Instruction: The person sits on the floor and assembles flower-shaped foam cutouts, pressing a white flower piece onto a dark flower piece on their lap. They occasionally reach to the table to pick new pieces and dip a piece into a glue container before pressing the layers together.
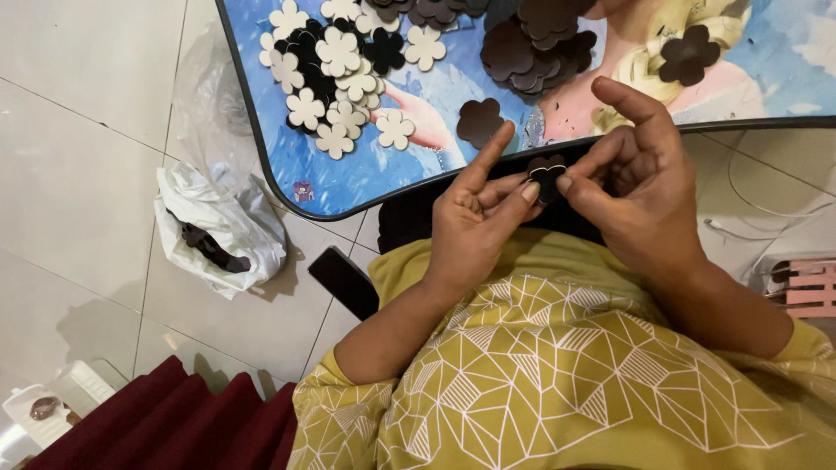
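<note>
A crumpled white plastic bag (219, 228) on the floor is seen to hold dark pieces. A small dark flower-shaped piece (546, 173) with a thin pale edge is pinched between the fingertips of the left hand (475, 218) and right hand (640, 187), just above the near edge of the blue pictured surface (348, 178). Cream flower pieces (335, 65) and dark flower pieces (535, 43) are heaped on it beyond.

The small dark flower-shaped piece (546, 173) is partly covered by fingertips. The blue picture-printed table (348, 174) and the pink slatted object (810, 287) are cut off by the edges.
</note>
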The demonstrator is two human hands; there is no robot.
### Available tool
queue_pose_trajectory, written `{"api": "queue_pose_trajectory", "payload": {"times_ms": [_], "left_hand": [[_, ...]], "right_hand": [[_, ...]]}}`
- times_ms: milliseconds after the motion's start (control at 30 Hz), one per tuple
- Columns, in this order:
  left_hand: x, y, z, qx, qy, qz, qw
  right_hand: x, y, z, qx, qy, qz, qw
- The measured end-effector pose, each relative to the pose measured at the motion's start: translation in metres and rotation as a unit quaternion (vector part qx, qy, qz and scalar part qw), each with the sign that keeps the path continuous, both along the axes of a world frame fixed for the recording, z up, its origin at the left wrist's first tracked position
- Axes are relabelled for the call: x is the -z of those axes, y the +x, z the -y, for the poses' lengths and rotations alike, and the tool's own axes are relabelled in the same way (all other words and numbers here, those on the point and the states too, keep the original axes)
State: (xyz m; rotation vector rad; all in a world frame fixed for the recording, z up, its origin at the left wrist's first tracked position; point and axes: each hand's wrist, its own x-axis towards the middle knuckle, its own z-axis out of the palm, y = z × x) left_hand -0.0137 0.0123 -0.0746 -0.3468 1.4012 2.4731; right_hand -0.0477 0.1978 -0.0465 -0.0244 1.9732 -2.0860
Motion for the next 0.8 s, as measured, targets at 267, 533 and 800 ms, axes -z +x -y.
{"api": "queue_pose_trajectory", "payload": {"times_ms": [267,533,800], "left_hand": [[-0.004,-0.001,0.001,-0.009,-0.01,-0.003,1.0],[-0.006,0.002,0.0,-0.007,-0.038,-0.025,0.999],[-0.014,0.0,0.002,-0.008,-0.056,-0.018,0.998]], "right_hand": [[-0.006,-0.004,0.003,-0.006,0.025,-0.004,1.0],[-0.005,-0.003,0.007,-0.014,-0.033,0.04,0.999],[-0.004,-0.003,0.007,0.0,-0.052,0.039,0.998]]}}
